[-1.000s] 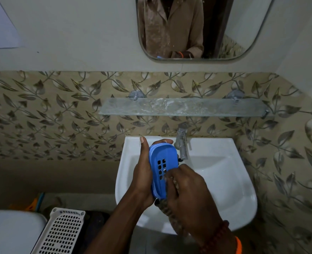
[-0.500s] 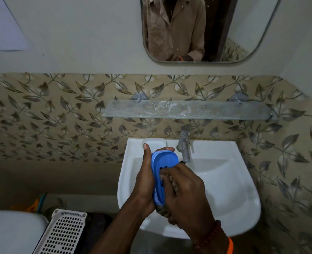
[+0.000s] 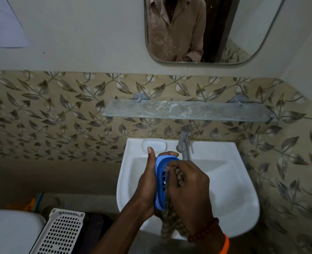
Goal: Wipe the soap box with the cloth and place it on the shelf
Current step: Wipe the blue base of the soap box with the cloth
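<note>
Blue soap box (image 3: 160, 182) in left hand (image 3: 147, 184), right hand (image 3: 188, 187) pressing cloth (image 3: 167, 230)

Dim bathroom corner.
Leaf-patterned tiles (image 3: 50, 114) below plain wall (image 3: 78, 33); mirror (image 3: 243, 30) above white sink (image 3: 234, 180), tap (image 3: 185, 142), perforated basket (image 3: 60, 233).

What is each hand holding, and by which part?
Left hand grips the blue soap box around its back; right hand presses the bunched cloth against it.

Glass shelf (image 3: 186, 110) on leaf-patterned wall above white sink (image 3: 230, 189); smears across shelf.
</note>
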